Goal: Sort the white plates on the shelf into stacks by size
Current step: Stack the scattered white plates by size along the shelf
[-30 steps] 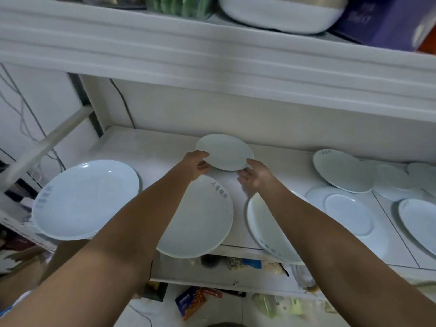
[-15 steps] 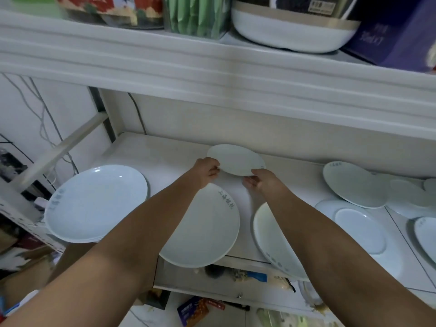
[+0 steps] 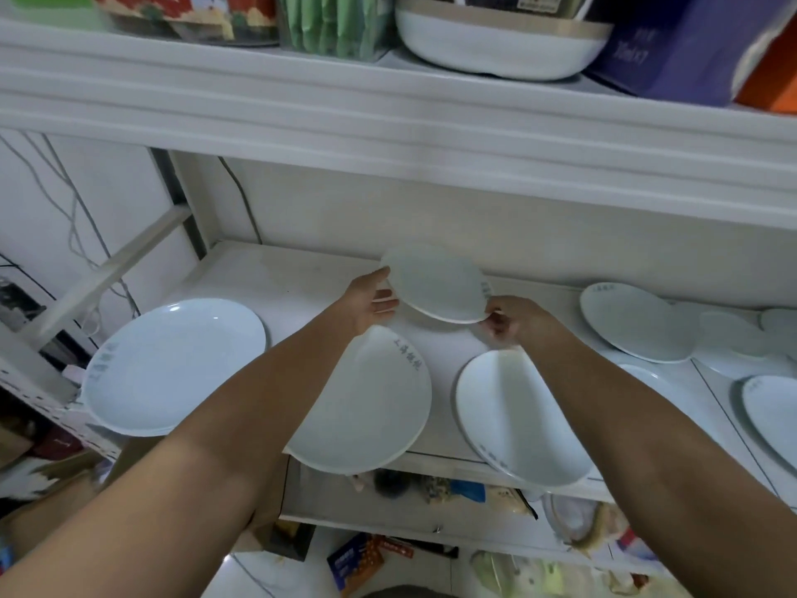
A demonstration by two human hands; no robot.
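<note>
Just behind the large lettered plate, the small plate is held tilted between both hands. The left hand is spread, straight fingers under the rim. The right hand pinches the opposite rim, presumably steadying it for transfer to a same-size stack.

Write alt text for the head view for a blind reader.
A person's left hand touches the left rim of a small white plate at the back of a white shelf, and the right hand pinches its right rim. Larger white plates lie in front and beside it.
</note>
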